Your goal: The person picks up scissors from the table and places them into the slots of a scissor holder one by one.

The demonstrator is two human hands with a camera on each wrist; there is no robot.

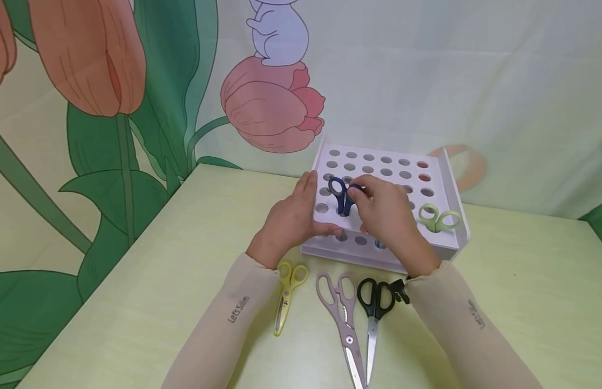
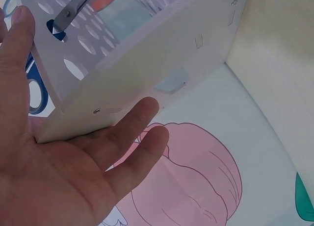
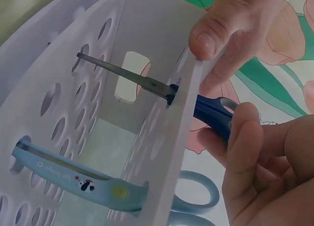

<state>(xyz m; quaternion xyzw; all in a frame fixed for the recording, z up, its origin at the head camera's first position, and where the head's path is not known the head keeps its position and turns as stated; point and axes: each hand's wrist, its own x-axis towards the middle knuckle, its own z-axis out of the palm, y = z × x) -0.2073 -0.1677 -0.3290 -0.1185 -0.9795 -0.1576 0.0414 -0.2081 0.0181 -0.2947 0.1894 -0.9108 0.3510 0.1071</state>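
A white rack point(image 1: 389, 161) has rows of round holes in its two shelves. My right hand point(image 1: 385, 210) pinches a handle of the dark blue scissors point(image 1: 340, 202) at its front left. In the right wrist view their blades point(image 3: 122, 73) pass through the upper shelf, the tip at a hole in the lower one. My left hand point(image 1: 293, 213) rests at the rack's left front corner, fingers fairly straight along the side wall and thumb on the front edge. Pale green scissors point(image 1: 438, 220) stand in the rack's front right, handles up; they look bluish in the right wrist view.
On the table point(image 1: 194, 243) before the rack lie yellow scissors point(image 1: 283, 302), mauve scissors point(image 1: 348, 335) and black-handled scissors point(image 1: 373, 324). A small black object point(image 1: 399, 290) lies by my right sleeve. A cloth with printed tulips point(image 1: 271, 108) hangs behind.
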